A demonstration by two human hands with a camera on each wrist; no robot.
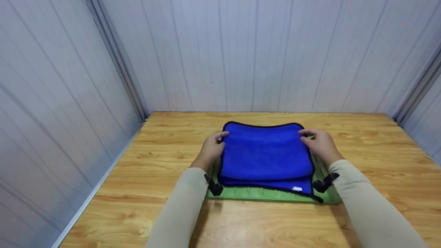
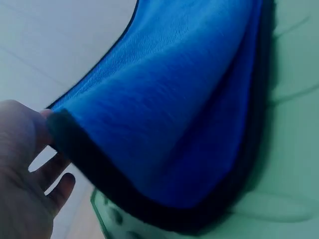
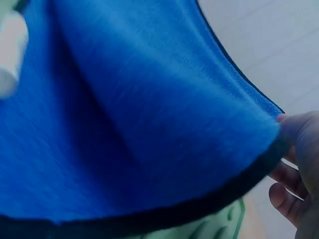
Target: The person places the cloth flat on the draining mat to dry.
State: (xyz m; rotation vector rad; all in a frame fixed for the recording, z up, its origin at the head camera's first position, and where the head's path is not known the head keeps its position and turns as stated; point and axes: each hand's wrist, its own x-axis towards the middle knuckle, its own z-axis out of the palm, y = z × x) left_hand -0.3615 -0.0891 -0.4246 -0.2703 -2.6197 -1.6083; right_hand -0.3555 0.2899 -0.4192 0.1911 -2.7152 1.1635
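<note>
Pinching the far corners of the folded blue towel [image 1: 266,155], left hand [image 1: 212,148] and right hand [image 1: 320,144] lift its top layer over the green board [image 1: 272,195] on the wooden table [image 1: 372,144]. Uneven pull risks skewing the fold; either corner might slip free.

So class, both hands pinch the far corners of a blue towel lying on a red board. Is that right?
Not quite: the board is green, not red, as the head view shows. The left hand and right hand do pinch the far corners of the blue towel.
</note>
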